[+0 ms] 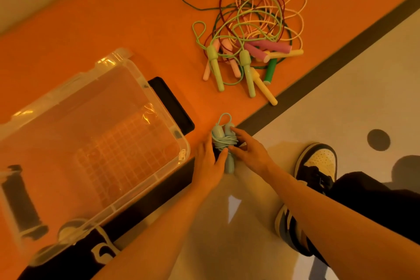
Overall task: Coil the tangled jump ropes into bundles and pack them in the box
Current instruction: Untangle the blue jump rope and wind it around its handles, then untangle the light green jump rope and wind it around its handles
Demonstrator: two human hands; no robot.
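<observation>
A light blue jump rope (pixel 223 141) is wound into a bundle, its cord wrapped round its two handles, low on the orange floor strip. My left hand (pixel 210 166) grips the bundle from the left, thumb across the lower handles. My right hand (pixel 247 151) touches it from the right with fingers spread, fingertips on the cord and a handle top. A tangle of jump ropes (pixel 250 36) lies further off: green, pink, yellow and dark red cords with pastel handles. The clear plastic box (pixel 159 102) stands open to the left with no ropes in it.
A black flat object (pixel 172 107) sticks out from under the box's right side. My shoe (pixel 318 161) and dark trouser leg are at the right. A dark stripe (pixel 329 66) separates the orange strip from the pale floor, which bears a dark round mark (pixel 378 140).
</observation>
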